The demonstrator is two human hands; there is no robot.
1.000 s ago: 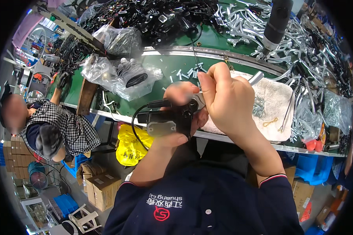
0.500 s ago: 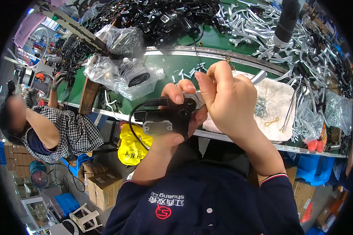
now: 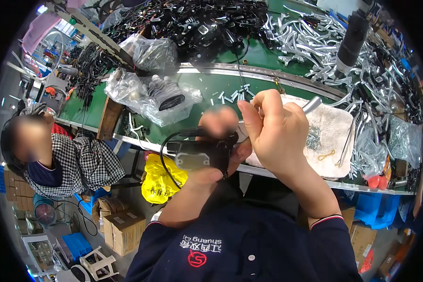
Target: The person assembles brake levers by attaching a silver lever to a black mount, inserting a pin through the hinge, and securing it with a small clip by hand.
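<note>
A black brake lever assembly [image 3: 195, 159], with a pale flat reservoir lid and a black cable [image 3: 161, 157], is gripped in my left hand [image 3: 203, 176]. Its fingertips are blurred over the pivot end. From that end a silver lever [image 3: 312, 104] runs behind my right hand [image 3: 282, 134], and its tip sticks out past the knuckles. The right fingers are curled, with thumb and forefinger close together. Whatever they hold is hidden. Small silver pins [image 3: 231, 96] lie on the green table [image 3: 204, 84] just beyond my hands.
On the right, a pale cloth [image 3: 338, 124] carries small metal parts. Silver levers [image 3: 305, 44] and black assemblies [image 3: 174, 28] are heaped behind. Grey gloves [image 3: 164, 92] lie on plastic at left. A dark upright tool [image 3: 352, 42] hangs at right. A co-worker [image 3: 66, 160] sits left.
My right hand has come slightly nearer to me, and the left fingertips now cover the pivot seen before. The view has shifted a little. The co-worker's arm and head have moved.
</note>
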